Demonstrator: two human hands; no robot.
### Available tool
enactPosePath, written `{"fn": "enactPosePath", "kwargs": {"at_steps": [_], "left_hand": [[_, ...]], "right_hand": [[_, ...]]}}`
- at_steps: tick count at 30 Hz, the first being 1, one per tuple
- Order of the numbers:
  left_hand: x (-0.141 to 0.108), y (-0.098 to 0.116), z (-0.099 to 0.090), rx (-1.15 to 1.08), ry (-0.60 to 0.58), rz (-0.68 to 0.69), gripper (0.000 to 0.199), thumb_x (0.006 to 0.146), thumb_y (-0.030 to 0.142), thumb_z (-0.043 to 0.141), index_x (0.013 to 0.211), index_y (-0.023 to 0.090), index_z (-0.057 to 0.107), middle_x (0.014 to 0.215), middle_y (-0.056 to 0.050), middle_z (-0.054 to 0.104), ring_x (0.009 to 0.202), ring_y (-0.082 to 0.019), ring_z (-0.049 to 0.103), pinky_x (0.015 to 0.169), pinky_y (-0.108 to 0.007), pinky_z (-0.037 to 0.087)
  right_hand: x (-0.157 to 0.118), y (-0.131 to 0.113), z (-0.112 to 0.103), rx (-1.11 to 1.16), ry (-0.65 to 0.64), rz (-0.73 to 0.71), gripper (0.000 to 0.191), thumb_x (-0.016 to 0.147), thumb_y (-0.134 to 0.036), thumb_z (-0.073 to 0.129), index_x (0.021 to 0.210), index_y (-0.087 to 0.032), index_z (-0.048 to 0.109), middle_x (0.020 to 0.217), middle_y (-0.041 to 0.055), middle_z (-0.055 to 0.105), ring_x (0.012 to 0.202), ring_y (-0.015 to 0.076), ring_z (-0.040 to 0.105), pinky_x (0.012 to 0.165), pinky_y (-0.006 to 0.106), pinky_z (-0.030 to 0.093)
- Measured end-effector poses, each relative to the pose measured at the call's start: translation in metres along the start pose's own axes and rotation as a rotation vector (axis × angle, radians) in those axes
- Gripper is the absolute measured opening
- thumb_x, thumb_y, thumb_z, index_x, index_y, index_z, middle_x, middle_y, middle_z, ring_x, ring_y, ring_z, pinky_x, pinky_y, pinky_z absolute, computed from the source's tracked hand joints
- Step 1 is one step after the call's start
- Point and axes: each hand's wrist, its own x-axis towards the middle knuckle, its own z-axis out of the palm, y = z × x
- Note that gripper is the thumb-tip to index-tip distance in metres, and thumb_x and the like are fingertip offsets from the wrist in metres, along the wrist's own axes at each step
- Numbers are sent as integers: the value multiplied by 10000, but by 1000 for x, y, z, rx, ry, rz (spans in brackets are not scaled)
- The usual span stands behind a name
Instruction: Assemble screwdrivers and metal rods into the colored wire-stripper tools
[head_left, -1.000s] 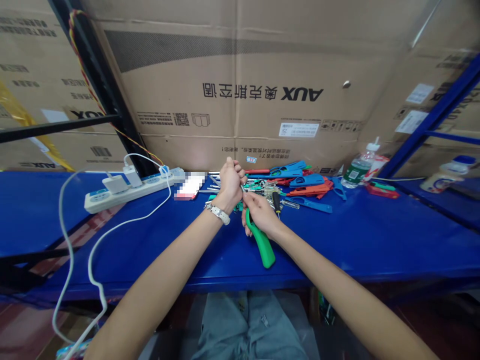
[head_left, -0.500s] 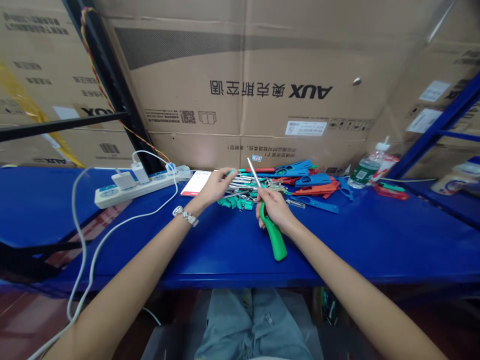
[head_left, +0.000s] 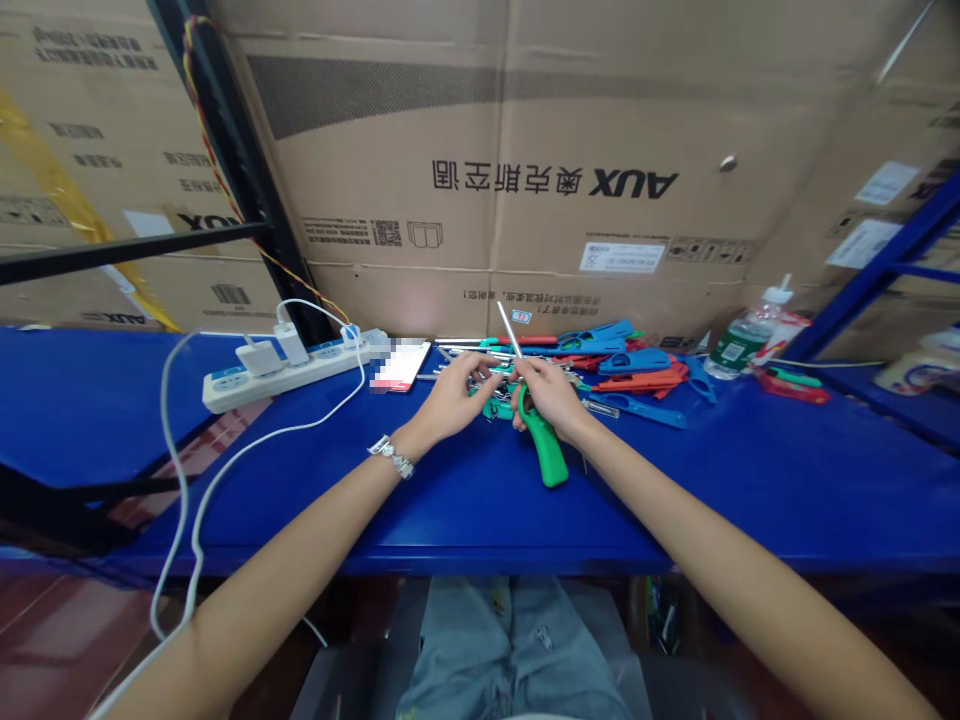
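My right hand (head_left: 553, 398) is wrapped round a green long-necked gas lighter (head_left: 551, 458). Its handle hangs down toward me, and its silver tube points up and away, slightly left. Close beside it on the left is my left hand (head_left: 456, 398), thumb and fingers curled together near the lighter's trigger end. What those fingertips pinch, if anything, is too small to make out. Behind both hands lies a pile of metal rods and small green parts (head_left: 496, 408), partly hidden by them. Blue lighter bodies (head_left: 636, 362) and orange ones (head_left: 651, 382) spread to the right.
A white power strip (head_left: 319, 372) with plugged-in chargers lies at left, its cable looping over the blue table (head_left: 450, 510). A white card (head_left: 405, 365) is beside it. At right stands a plastic bottle (head_left: 739, 345). Large cardboard boxes (head_left: 570, 120) rise behind the table.
My left hand has moved right and toward me, from the pile's left side to close beside my right hand. The lighter stays in my right hand, its handle slightly higher. The view has shifted a little.
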Motion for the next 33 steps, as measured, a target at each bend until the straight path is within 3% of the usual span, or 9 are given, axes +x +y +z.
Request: {"fn": "enactPosePath", "kwargs": {"at_steps": [2, 5, 15, 18, 21, 24, 27, 30, 33], "left_hand": [[-1, 12, 10, -186, -28, -85, 290, 940, 328, 619, 1188, 182, 589, 939, -51, 635, 748, -168, 643, 684, -305, 528], [-3, 21, 22, -284, 26, -156, 446, 850, 296, 725, 1230, 173, 527, 970, -46, 624, 667, -126, 621, 625, -274, 519], [6, 30, 30, 58, 177, -171, 495, 734, 270, 823, 1131, 159, 548, 1101, -125, 625, 904, -235, 664, 733, -353, 549], [16, 33, 30, 51, 97, -220, 475, 750, 263, 821, 1099, 162, 515, 888, -63, 665, 753, -213, 676, 660, -333, 540], [27, 37, 30, -178, -51, -346, 446, 813, 220, 772, 1132, 174, 464, 745, 5, 653, 542, -164, 651, 524, -285, 520], [34, 37, 30, -482, -133, -446, 424, 871, 205, 725, 1190, 184, 447, 736, 21, 662, 461, -148, 651, 484, -274, 544], [32, 29, 28, -678, -118, -454, 367, 909, 205, 681, 1221, 172, 492, 802, -13, 698, 506, -147, 683, 547, -297, 595], [28, 16, 26, -773, -83, -389, 300, 937, 197, 625, 1229, 169, 561, 845, -41, 721, 607, -139, 700, 593, -264, 587], [29, 7, 27, -716, 22, -280, 215, 919, 212, 640, 1128, 168, 661, 850, -44, 731, 686, -137, 678, 589, -216, 532]], "right_hand": [[11, 1, 1, -59, 77, -115, 273, 919, -449, 607, 767, -224, 579, 513, -35, 602, 391, 170, 587, 391, 267, 468], [23, 1, 3, -83, 163, -217, 272, 843, -453, 697, 764, -194, 670, 650, 18, 705, 523, 191, 670, 508, 294, 548], [24, 2, 8, -116, 300, -300, 262, 832, -387, 705, 924, -160, 799, 870, 94, 802, 771, 264, 753, 575, 309, 580], [28, 2, 6, -78, 333, -296, 250, 831, -369, 703, 914, -151, 792, 873, 105, 801, 814, 280, 759, 608, 320, 583], [30, 3, 3, -30, 348, -298, 236, 832, -364, 700, 879, -146, 777, 868, 107, 799, 865, 279, 761, 713, 337, 595], [28, 4, -3, 20, 295, -299, 277, 847, -399, 686, 931, -151, 777, 951, 102, 800, 947, 261, 749, 828, 342, 586], [19, 3, -13, 62, 240, -194, 297, 869, -374, 667, 1053, -166, 772, 1017, 80, 793, 974, 232, 732, 828, 322, 585], [3, -1, -22, 67, 58, -10, 314, 902, -357, 650, 1147, -189, 754, 1009, 67, 785, 860, 203, 736, 713, 307, 610], [-12, -6, -23, 37, -134, 97, 392, 929, -397, 647, 1285, -240, 692, 1036, 68, 772, 699, 184, 729, 557, 309, 619]]}}
